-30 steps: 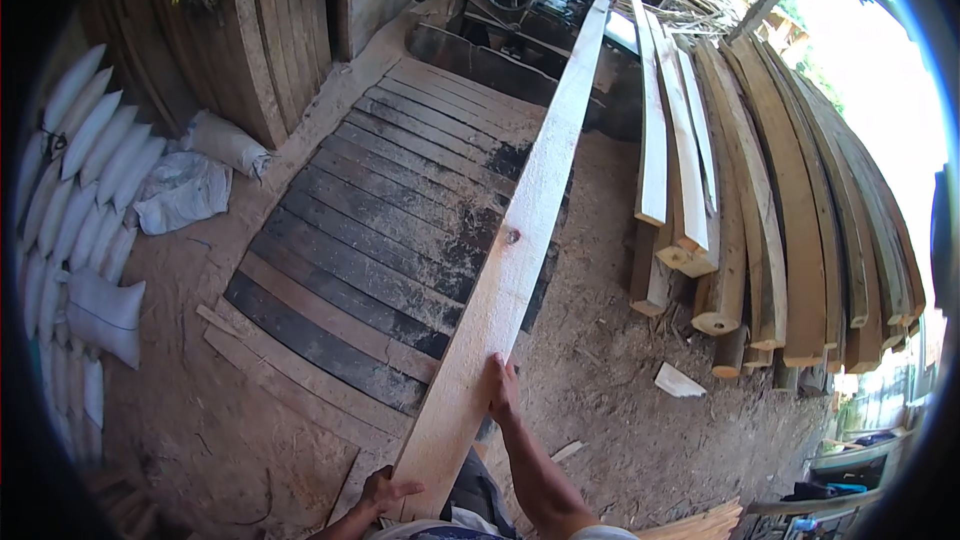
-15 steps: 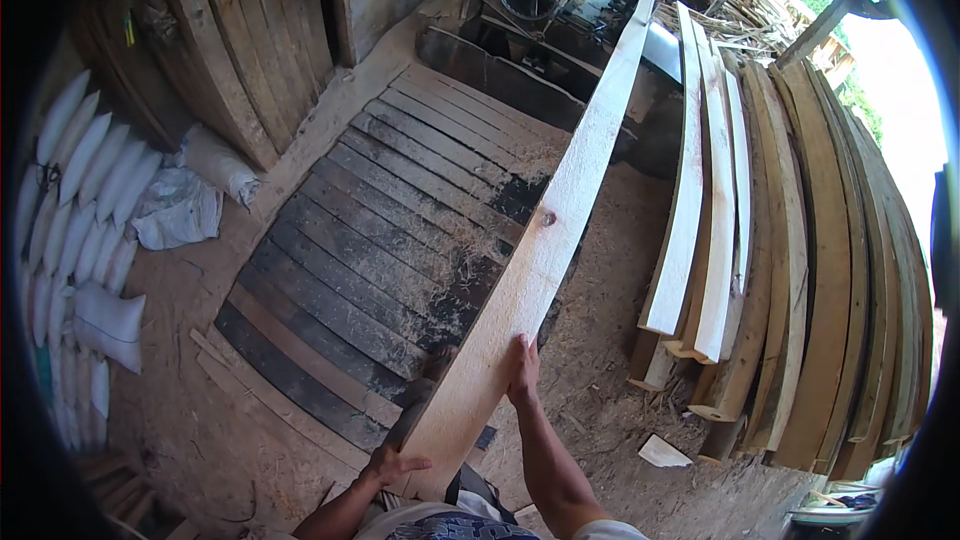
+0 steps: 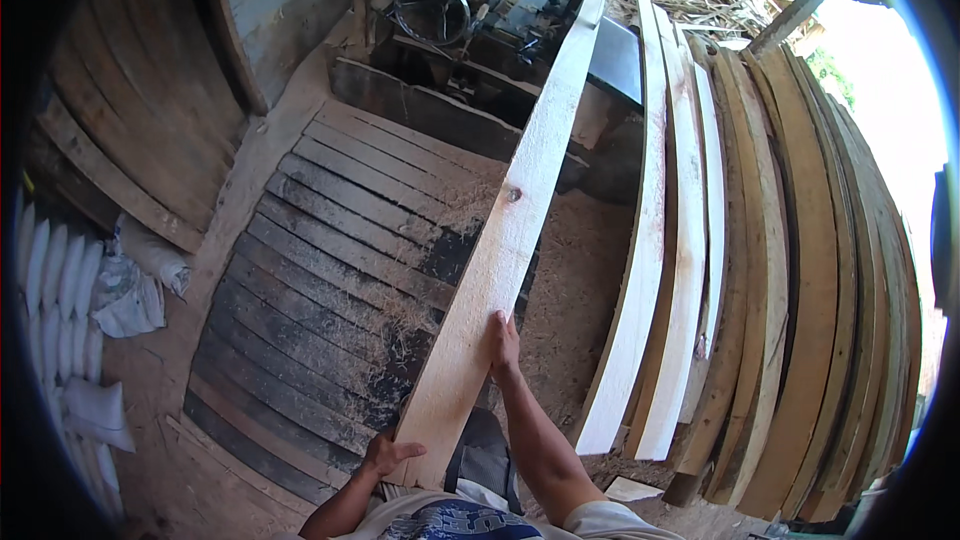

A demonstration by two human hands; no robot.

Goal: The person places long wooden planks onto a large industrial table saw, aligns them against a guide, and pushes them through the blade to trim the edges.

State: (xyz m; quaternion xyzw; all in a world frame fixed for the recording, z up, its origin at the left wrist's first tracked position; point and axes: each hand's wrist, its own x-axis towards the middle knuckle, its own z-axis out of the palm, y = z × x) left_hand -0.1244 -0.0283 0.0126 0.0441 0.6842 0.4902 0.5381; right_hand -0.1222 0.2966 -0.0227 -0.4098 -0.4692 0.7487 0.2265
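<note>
Fingers [image 3: 410,451] of left hand [image 3: 383,457] and right hand [image 3: 505,350] hold a plank [image 3: 485,270]; shirt [image 3: 388,520] bears lettering [image 3: 465,520].

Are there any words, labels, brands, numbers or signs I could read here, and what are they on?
Shirt front: pale letters on dark blue, partly cut off by the picture's lower edge; I don't copy printed wording.
Plank: no writing visible.
White sacks: no readable lettering.
Machinery: any markings are too small to read.
</note>
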